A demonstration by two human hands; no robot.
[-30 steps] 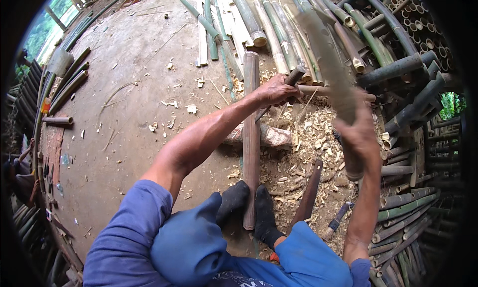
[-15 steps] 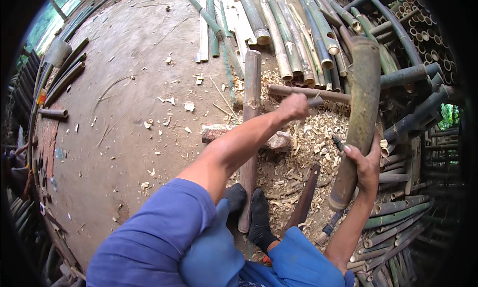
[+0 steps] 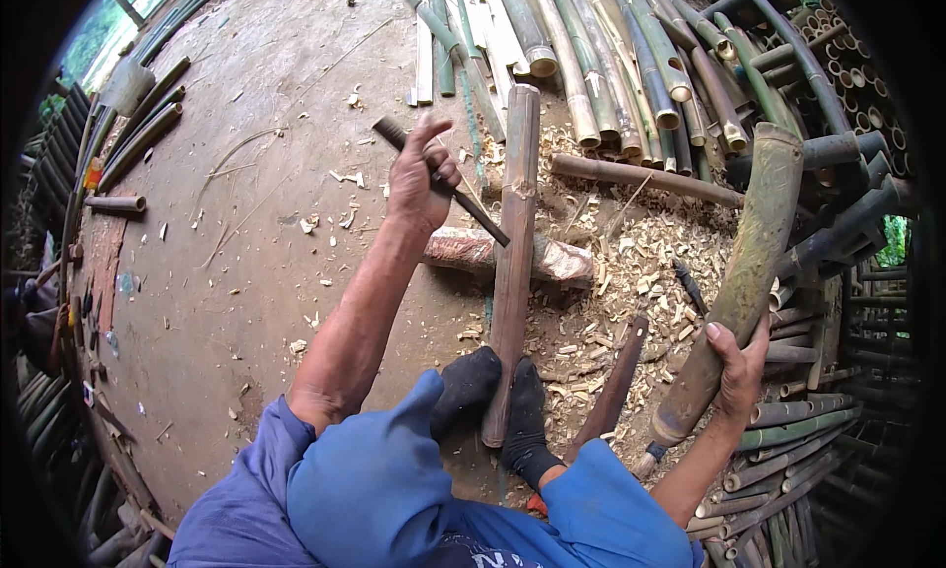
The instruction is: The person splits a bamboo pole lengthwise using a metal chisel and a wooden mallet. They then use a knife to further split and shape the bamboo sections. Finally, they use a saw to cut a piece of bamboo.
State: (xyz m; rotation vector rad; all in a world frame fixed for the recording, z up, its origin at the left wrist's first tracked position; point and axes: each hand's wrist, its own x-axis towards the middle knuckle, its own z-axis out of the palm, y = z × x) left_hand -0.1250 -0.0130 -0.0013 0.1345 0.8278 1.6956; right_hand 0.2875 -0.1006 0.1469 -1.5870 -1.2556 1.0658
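Bamboo pole point(image 3: 512, 263) is lying across a log rest point(image 3: 471, 249), both socked feet pinning its near end steady. Left hand point(image 3: 419, 179) is gripping a dark-handled blade point(image 3: 443, 186) beside it; right hand point(image 3: 734, 366) is clasping a thick green culm point(image 3: 744, 263) upright.

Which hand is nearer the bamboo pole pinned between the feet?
Left. The left hand grips a dark-handled blade just beside the bamboo pole. The right hand is farther off, holding a thick greenish bamboo piece.
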